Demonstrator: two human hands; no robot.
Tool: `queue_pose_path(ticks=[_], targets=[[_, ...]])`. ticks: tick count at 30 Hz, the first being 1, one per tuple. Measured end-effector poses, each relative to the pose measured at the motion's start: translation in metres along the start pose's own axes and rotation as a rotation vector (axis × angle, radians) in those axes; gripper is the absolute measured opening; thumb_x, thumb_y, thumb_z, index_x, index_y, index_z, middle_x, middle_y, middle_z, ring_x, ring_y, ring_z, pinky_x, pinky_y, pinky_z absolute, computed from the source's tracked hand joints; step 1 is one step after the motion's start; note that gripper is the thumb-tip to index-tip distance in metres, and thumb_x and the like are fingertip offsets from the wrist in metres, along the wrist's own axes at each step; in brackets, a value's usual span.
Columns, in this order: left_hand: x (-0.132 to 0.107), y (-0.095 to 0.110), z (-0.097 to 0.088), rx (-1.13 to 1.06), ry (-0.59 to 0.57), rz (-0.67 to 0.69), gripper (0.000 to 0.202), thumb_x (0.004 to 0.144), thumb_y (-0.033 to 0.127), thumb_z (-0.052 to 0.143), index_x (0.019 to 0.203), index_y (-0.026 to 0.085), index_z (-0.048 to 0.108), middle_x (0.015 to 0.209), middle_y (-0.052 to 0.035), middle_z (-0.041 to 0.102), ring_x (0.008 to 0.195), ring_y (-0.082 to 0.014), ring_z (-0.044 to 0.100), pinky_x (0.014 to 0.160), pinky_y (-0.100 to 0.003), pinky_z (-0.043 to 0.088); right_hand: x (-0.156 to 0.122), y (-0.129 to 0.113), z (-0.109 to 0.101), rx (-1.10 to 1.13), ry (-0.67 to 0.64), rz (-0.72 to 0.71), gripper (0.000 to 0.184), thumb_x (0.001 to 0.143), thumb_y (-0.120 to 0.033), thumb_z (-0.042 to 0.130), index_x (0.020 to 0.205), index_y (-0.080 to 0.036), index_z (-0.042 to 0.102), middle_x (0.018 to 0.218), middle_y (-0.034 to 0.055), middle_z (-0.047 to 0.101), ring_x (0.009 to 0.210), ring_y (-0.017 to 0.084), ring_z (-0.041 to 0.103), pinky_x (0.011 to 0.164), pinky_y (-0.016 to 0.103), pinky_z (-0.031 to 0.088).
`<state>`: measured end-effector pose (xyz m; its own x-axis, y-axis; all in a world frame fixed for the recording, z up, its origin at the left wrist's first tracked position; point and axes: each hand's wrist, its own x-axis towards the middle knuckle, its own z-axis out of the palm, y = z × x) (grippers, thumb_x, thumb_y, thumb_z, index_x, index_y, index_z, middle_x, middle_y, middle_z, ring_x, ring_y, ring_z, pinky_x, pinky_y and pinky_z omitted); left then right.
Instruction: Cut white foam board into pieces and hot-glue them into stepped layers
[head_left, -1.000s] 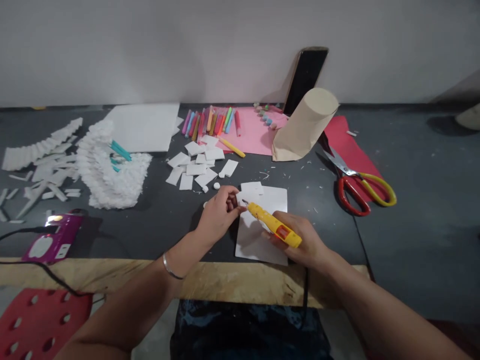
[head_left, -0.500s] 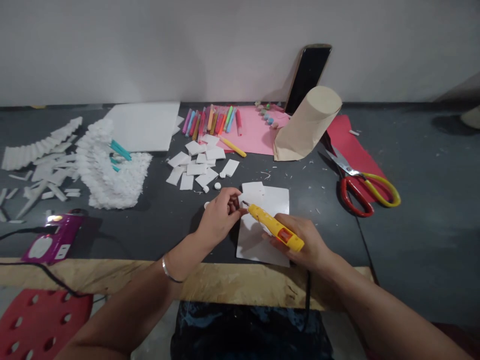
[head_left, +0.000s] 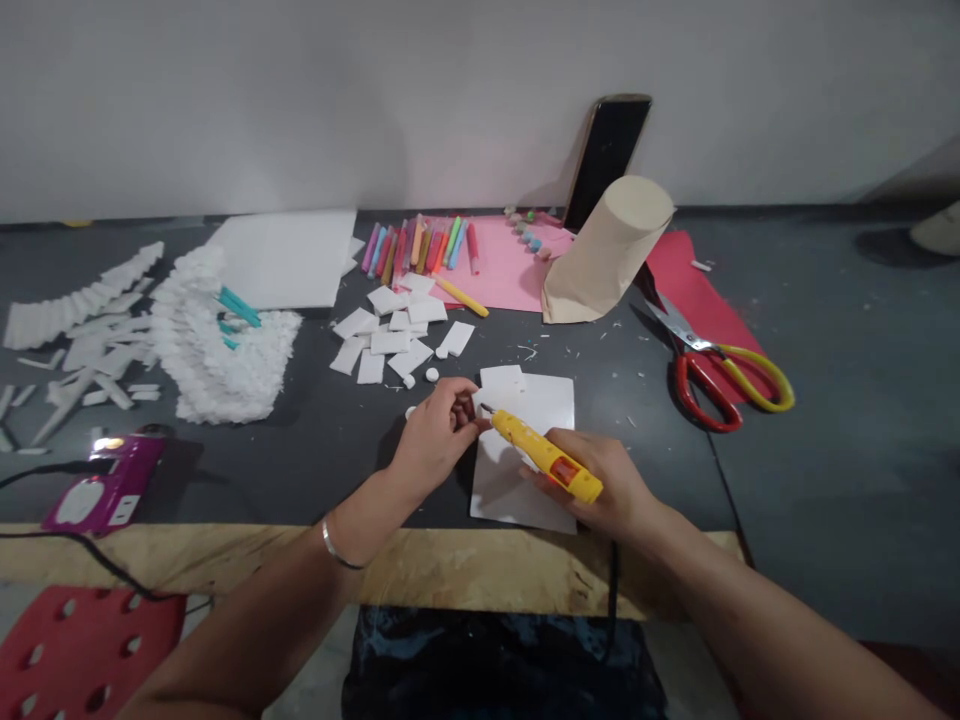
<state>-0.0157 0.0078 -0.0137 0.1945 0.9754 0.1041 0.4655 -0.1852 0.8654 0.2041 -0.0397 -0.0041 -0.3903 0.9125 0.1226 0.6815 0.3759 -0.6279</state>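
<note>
My right hand (head_left: 600, 475) is closed around a yellow glue gun (head_left: 547, 455), its dark nozzle pointing left and up toward my other hand. My left hand (head_left: 439, 430) pinches at the left edge of a white sheet (head_left: 517, 490); the fingers are curled, and what lies between them is too small to name. On the sheet's upper edge rests a small white rectangle (head_left: 501, 379), just beyond my left fingertips. Several more white rectangles (head_left: 390, 342) lie heaped farther back, with small white discs (head_left: 432, 375) near my left hand.
Large scissors (head_left: 705, 350) lie open at right on red paper (head_left: 739, 335). A beige cone-like roll (head_left: 607, 250) stands before a leaning phone (head_left: 609, 150). Felt pens (head_left: 427, 245) lie on pink paper (head_left: 510, 265). At left are a fluffy white piece (head_left: 232, 365) and a purple power strip (head_left: 109, 485).
The view has shifted slightly. Both hands and the glue gun keep nearly the same place over the white sheet, with the nozzle still beside my left fingertips.
</note>
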Motion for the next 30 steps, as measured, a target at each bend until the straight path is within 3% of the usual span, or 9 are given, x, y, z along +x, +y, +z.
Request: queue_pose_path(ticks=[24, 30], targets=[[-0.0013, 0.0014, -0.0007, 0.012, 0.000, 0.008, 0.031, 0.074, 0.013, 0.064, 0.102, 0.021, 0.054, 0.079, 0.0036, 0.060, 0.067, -0.0111, 0.057, 0.061, -0.023, 0.045, 0.0014, -0.0005, -0.0001, -0.037, -0.003, 0.005, 0.036, 0.088, -0.048, 0.054, 0.066, -0.022, 0.045, 0.056, -0.0030, 0.051, 0.048, 0.010, 0.044, 0.050, 0.024, 0.028], [-0.0004, 0.0032, -0.0019, 0.025, 0.015, 0.009, 0.029, 0.077, 0.024, 0.070, 0.101, 0.021, 0.054, 0.078, 0.0032, 0.061, 0.065, -0.0114, 0.058, 0.058, -0.023, 0.045, -0.0008, 0.0027, 0.0003, -0.039, 0.010, 0.024, 0.038, 0.088, -0.050, 0.055, 0.065, -0.022, 0.042, 0.056, -0.0039, 0.049, 0.047, 0.009, 0.042, 0.050, 0.023, 0.028]])
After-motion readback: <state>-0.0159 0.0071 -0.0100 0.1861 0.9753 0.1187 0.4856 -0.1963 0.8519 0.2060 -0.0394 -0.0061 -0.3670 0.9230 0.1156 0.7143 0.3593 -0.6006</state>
